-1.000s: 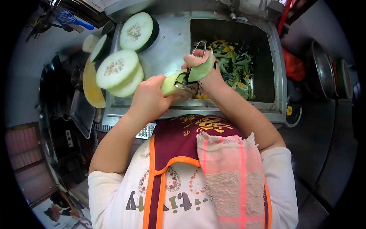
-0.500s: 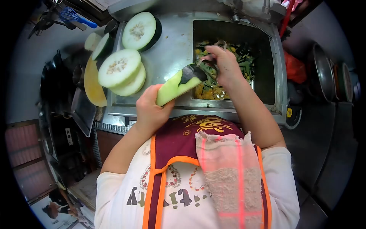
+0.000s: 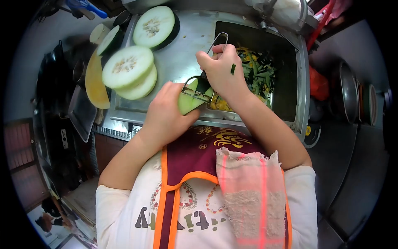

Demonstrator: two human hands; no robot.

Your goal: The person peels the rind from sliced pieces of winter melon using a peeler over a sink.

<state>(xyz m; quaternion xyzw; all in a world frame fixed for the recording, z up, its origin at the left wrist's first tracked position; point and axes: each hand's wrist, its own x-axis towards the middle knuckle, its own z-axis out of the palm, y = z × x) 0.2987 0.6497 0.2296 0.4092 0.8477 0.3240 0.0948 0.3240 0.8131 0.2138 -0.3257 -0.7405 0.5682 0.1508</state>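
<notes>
My left hand point(image 3: 168, 110) is wrapped round a pale green wedge of winter melon point(image 3: 187, 106) with some dark rind left on it, held over the sink's near left edge. Closed on the handle of a wide-bladed peeler point(image 3: 198, 95) is my right hand point(image 3: 226, 72). The blade lies across the top of the wedge, and the handle's wire loop sticks up past my fingers. A scrap of dark peel clings to the back of that hand. Round melon slices with seedy centres, a stacked pair point(image 3: 126, 68) and one dark-rinded piece point(image 3: 153, 28), rest on the steel counter to the left.
Green and yellow peelings point(image 3: 259, 68) fill part of the sink basin point(image 3: 288, 79). At the left edge are a yellow curved piece point(image 3: 97, 85), a smaller dark-rinded slice point(image 3: 109, 40) and a metal tray point(image 3: 78, 112). A red bag point(image 3: 318, 85) hangs right of the sink.
My right hand has moved left and turned, bringing the peeler onto the wedge. The wedge has tilted and sits lower in my left hand's grip. The whole view has shifted slightly.
</notes>
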